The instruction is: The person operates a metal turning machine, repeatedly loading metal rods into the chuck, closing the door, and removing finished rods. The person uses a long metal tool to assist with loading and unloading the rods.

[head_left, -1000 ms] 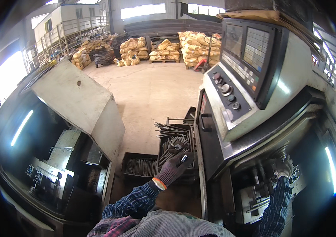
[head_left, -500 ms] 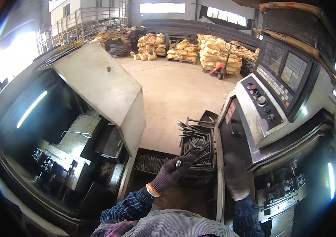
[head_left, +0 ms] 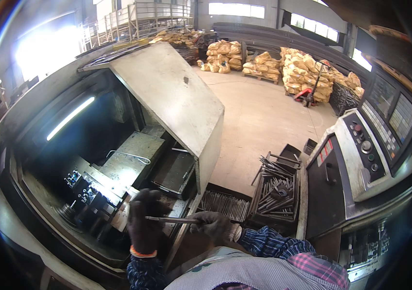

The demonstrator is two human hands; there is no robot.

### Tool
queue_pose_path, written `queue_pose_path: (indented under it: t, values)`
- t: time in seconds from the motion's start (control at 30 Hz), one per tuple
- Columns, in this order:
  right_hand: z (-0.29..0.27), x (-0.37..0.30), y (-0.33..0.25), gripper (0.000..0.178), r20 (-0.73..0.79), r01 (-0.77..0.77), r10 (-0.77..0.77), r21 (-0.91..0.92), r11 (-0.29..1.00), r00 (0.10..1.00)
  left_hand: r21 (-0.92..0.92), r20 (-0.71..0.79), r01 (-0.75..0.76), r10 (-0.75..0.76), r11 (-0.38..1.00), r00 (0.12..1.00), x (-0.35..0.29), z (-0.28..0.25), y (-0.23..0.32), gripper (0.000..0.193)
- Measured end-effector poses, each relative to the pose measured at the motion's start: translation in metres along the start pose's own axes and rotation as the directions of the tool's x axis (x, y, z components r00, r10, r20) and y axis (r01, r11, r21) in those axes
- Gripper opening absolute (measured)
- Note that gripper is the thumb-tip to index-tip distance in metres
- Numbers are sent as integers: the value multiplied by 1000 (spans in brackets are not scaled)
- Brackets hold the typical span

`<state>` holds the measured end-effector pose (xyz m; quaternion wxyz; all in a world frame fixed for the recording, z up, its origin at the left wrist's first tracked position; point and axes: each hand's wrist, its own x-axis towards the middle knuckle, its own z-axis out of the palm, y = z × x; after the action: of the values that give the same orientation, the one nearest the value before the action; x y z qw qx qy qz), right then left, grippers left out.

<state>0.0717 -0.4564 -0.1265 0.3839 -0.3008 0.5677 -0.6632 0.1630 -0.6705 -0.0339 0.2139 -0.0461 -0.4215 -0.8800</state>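
Note:
My right hand (head_left: 214, 225), in a dark glove, is closed round one end of a thin metal rod (head_left: 172, 220). The rod points left, roughly level, its free end in front of my gloved left hand (head_left: 145, 220). My left hand is raised with fingers up and apart, curving over to the right; it does not grip the rod. Behind it is the open work space of the left machine (head_left: 128, 154), a lathe by its look, with a tool block (head_left: 87, 193) and a chuck (head_left: 66, 211) inside.
A bin of loose metal rods (head_left: 277, 193) and a tray of rods in a row (head_left: 224, 205) sit between the machines. The left machine's pale hood (head_left: 172, 92) juts out. On the right stands a control panel (head_left: 368, 145). Yellow sacks (head_left: 305, 72) and a red pallet jack (head_left: 306, 96) are farther back.
My view has turned left. My left hand moved from above the bins to the left machine's opening. My right hand came over from the right machine and now holds the rod.

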Motion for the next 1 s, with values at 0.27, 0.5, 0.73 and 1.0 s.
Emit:
queue_pose_path:
  t: [0.27,0.5,0.73,1.0]
  values:
    - [-40,83,55,20,-90,-8,-5,-141,990,996,402,-392,-173,339,899,855,119,-156,41,30]
    - [-84,117,13,17,11,-74,78,-208,975,997,779,-430,613,599,-132,675,215,-344,112,49]
    - [-113,140,5,24,71,-177,185,-105,979,980,-148,-882,399,304,-905,361,94,-512,236,67]
    - [-137,175,33,24,67,-258,274,-178,950,959,96,-864,240,39,-966,502,128,-507,178,44]
